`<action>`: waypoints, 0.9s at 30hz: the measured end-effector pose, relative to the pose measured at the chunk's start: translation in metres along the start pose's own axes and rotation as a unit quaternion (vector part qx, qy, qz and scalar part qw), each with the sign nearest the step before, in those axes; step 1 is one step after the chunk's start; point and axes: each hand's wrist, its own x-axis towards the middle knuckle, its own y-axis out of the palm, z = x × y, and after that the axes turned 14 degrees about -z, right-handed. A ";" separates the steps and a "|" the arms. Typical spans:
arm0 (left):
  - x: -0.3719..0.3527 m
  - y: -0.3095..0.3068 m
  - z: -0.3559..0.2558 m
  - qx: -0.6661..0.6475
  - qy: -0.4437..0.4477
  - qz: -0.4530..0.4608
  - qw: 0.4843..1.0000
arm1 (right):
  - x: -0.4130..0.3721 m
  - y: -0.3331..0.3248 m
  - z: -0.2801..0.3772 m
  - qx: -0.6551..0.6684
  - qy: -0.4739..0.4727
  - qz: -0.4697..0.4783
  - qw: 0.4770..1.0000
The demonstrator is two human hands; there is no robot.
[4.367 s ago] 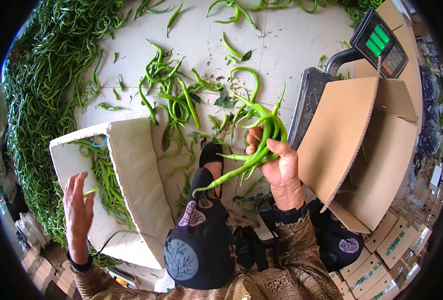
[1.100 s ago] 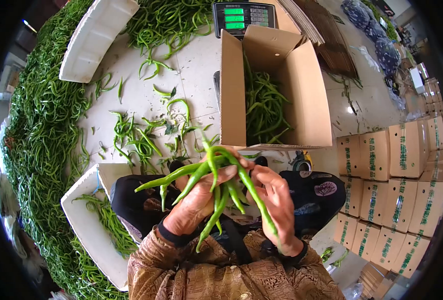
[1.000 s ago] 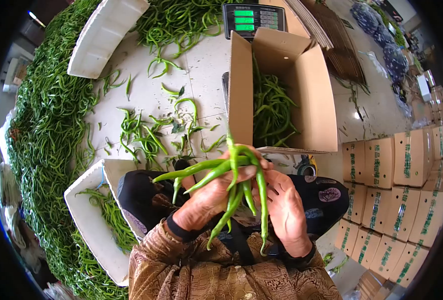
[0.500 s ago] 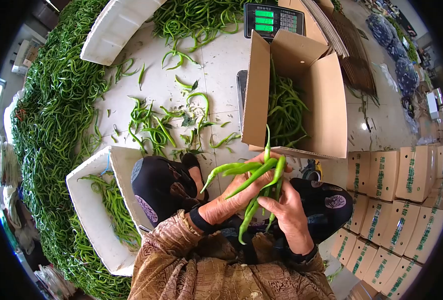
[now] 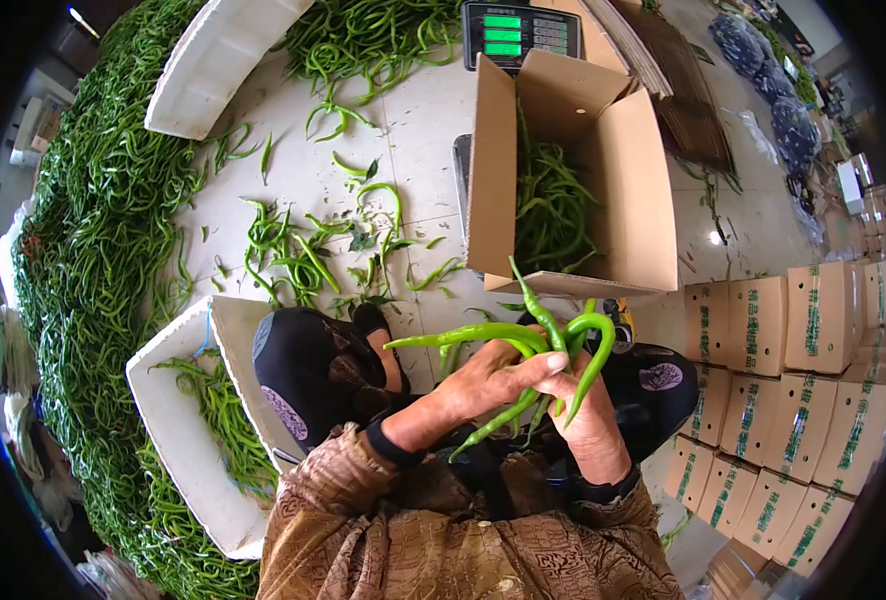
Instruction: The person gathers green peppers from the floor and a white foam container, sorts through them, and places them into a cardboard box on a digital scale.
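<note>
Long green chili peppers (image 5: 595, 372) stick out in several directions between my two hands, over my lap. My left hand (image 5: 488, 385) is closed around some of them, its thumb pointing right across the bunch. My right hand (image 5: 591, 415) grips the same bunch from the right, and its fingers are partly hidden by the peppers. Just beyond my hands stands an open cardboard box (image 5: 647, 200) with a heap of green chili peppers (image 5: 553, 205) inside. By my left knee, a white foam box (image 5: 168, 475) holds more peppers (image 5: 228, 420).
A huge pile of chili peppers (image 5: 103, 270) runs along the left side. Loose peppers (image 5: 298, 255) lie on the tiled floor (image 5: 418, 150). A scale display (image 5: 518, 35) is lit behind the box. Stacked printed cartons (image 5: 758, 330) stand at right, another foam box (image 5: 223, 65) at upper left.
The held peppers have shifted and fanned out, and my hands have come closer together, with my left thumb now over the bunch. The view has moved slightly, so surroundings appear further left.
</note>
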 end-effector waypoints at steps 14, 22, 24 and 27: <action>-0.066 -0.001 -0.088 -0.250 0.131 -0.079 0.956 | -0.002 -0.008 0.065 -0.023 -0.050 0.004 0.998; 0.009 -0.016 -0.095 0.327 0.305 -0.053 0.893 | -0.004 0.003 0.100 -0.031 -0.008 0.067 0.997; 0.016 -0.007 -0.096 0.205 0.207 -0.022 0.956 | -0.002 0.003 0.101 -0.025 -0.008 0.093 0.995; 0.017 -0.011 -0.118 0.174 0.115 -0.048 0.977 | 0.006 -0.002 0.114 -0.009 0.001 0.077 0.997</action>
